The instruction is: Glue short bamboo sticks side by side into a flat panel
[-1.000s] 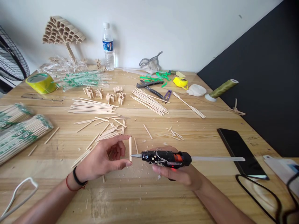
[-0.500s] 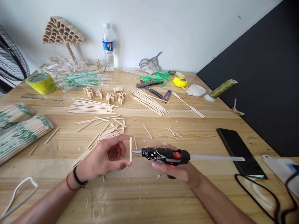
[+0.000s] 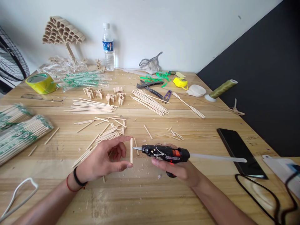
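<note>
Between thumb and forefinger, my left hand pinches a short wooden stick by its two ends, so it stands upright in the view. My right hand is wrapped round the grip of a black hot glue gun, a red light glowing on it. The metal nozzle points left at the upper half of the stick, touching it or very close. From the gun's back a clear glue stick juts out to the right. Cut stick pieces lie just beyond my left hand.
Longer sticks lie behind, with small glued stick bundles. Pliers, a yellow tape measure and a water bottle stand farther back. A phone and black cable are on the right; bagged sticks on the left.
The glue gun's nozzle has moved slightly up along the stick, towards its upper end. My left hand and the stick have hardly moved.
</note>
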Tool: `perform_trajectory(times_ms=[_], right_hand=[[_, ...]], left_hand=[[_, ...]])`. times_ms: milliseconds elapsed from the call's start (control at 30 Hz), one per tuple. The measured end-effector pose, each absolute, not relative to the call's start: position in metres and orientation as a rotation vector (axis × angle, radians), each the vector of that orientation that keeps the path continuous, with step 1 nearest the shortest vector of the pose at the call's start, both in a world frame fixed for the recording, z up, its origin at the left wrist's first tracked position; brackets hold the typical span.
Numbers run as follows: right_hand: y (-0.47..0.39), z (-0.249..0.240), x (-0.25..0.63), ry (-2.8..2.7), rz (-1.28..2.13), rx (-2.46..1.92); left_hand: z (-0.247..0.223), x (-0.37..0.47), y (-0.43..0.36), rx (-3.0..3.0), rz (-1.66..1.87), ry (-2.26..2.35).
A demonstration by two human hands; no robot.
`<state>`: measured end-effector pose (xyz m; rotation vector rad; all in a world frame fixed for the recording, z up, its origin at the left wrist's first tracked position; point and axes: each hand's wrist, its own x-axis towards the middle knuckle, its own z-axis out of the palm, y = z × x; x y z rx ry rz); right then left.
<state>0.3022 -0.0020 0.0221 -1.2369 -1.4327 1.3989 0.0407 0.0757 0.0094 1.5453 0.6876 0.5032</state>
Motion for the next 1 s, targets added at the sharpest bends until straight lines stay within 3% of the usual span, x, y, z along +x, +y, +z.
perform_trajectory(times_ms=[1000], right_hand=[[0.0007,0.0166,0.3042,-1.467,1.3,-1.303]], left_hand=[[0.0105,0.0407,0.0759,1.619,0.459,0.704]])
